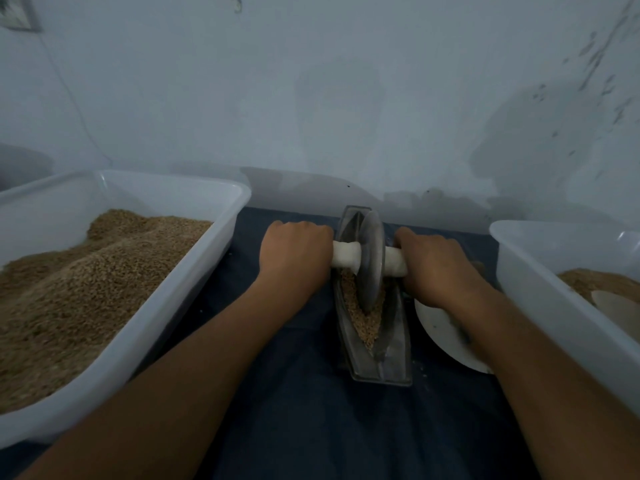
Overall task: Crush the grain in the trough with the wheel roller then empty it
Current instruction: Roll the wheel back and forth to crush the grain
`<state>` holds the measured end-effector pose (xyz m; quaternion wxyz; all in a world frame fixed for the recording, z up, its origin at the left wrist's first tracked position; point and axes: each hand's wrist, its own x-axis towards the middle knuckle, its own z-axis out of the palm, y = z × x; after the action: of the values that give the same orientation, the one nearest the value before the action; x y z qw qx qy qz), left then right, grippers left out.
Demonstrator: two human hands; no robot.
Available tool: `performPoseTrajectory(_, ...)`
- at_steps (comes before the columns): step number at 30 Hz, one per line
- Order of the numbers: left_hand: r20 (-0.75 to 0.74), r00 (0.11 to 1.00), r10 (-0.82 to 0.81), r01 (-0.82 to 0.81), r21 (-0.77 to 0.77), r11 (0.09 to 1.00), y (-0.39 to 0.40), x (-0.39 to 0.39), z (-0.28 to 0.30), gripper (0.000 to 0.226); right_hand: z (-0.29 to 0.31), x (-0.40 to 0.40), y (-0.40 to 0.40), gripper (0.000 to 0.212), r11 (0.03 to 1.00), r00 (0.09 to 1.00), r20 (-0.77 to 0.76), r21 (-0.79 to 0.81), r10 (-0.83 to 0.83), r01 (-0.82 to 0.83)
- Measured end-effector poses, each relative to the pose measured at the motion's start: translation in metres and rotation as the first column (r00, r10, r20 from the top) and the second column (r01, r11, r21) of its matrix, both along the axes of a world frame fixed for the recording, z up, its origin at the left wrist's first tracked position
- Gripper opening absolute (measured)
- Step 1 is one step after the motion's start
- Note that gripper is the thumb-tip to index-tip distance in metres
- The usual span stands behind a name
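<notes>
A narrow metal trough (394, 351) lies lengthwise on the dark cloth, pointing away from me. Tan grain (367, 322) fills its V-shaped groove. The grey disc of the wheel roller (372, 258) stands upright in the groove, towards the far half. A white axle handle runs through the disc. My left hand (294, 252) grips the handle's left end and my right hand (433, 263) grips its right end, both fists curled over it.
A large white plastic tub (221, 216) heaped with whole grain sits at the left. Another white tub (519, 271) with a little tan material stands at the right. A white plate (440, 329) lies beside the trough under my right forearm. A pale wall rises close behind.
</notes>
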<state>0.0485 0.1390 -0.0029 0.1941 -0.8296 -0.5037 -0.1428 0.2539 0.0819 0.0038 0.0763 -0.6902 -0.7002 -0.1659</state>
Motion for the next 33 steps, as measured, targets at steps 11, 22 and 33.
performPoseTrajectory(11, 0.033, 0.999, -0.020, 0.017, 0.073, 0.997, 0.005, 0.000, -0.006, 0.020, -0.002, 0.001, 0.003, 0.031, 0.997, 1.000, 0.022, 0.077, -0.006, 0.004)
performPoseTrajectory(22, 0.037, 0.999, -0.028, 0.025, 0.097, 0.995, 0.007, 0.000, -0.006, 0.022, -0.002, 0.004, 0.003, 0.033, 0.996, 0.999, 0.014, 0.081, 0.044, -0.045)
performPoseTrajectory(33, 0.024, 1.000, -0.002, 0.000, 0.083, 0.997, 0.014, 0.000, -0.009, 0.018, -0.005, 0.005, 0.009, 0.035, 0.988, 0.998, 0.039, 0.141, 0.050, -0.055)
